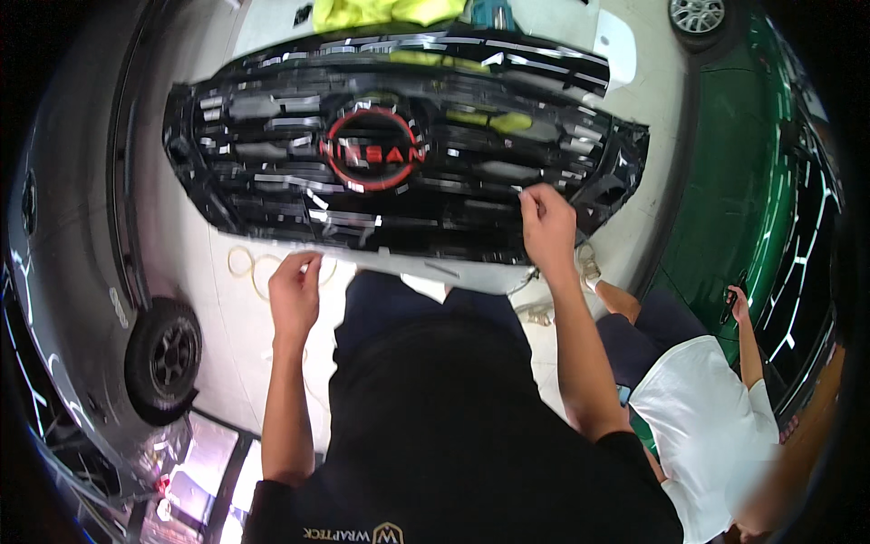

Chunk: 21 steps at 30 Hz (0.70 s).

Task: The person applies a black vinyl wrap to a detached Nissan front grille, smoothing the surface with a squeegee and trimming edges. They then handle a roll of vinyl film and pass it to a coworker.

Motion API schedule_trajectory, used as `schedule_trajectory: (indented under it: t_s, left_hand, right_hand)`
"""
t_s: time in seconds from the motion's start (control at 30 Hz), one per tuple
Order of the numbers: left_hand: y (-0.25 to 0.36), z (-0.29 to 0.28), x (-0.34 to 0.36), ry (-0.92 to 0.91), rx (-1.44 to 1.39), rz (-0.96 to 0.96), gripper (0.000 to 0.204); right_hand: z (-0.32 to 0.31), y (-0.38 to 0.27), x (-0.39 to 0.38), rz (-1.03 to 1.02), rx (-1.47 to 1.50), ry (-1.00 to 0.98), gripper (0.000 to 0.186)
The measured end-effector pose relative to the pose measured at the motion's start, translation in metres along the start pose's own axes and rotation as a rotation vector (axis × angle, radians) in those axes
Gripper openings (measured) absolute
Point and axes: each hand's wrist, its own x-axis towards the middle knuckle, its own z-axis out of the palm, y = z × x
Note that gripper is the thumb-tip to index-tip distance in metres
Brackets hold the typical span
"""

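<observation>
A glossy black car grille [272, 163] lies across a white table in front of me, with a round red-rimmed emblem [373, 150] at its middle. My left hand [294, 295] is at the grille's near edge, left of centre, its thumb and fingers pinched together. Over the grille's near right part, my right hand [550, 227] is closed in a pinch, and a small pale tip shows at its fingertips. What either pinch holds is too small or blurred to name.
The table's white near edge [426, 267] runs before my legs. Beyond the grille lie a yellow-green cloth [390, 13] and a teal object [492, 14]. A dark grey car [77, 236] stands left, a green car [716, 172] right. A person in a white shirt [707, 399] crouches at the right.
</observation>
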Motion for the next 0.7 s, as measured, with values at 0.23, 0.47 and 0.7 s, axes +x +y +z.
schedule_trajectory:
  t_s: [0.23, 0.47, 0.7]
  left_hand:
    - [-0.026, -0.07, 0.087, 0.058, -0.048, 0.299, 0.017]
    - [-0.07, -0.132, 0.127, 0.047, -0.143, 0.35, 0.017]
    - [-0.07, -0.142, 0.129, -0.101, 0.023, 0.279, 0.017]
  right_hand:
    - [0.021, -0.062, -0.011, -0.024, -0.22, 0.097, 0.022]
    - [0.008, -0.107, 0.07, -0.163, -0.314, -0.108, 0.036]
    - [0.003, -0.085, 0.032, 0.123, -0.147, 0.095, 0.022]
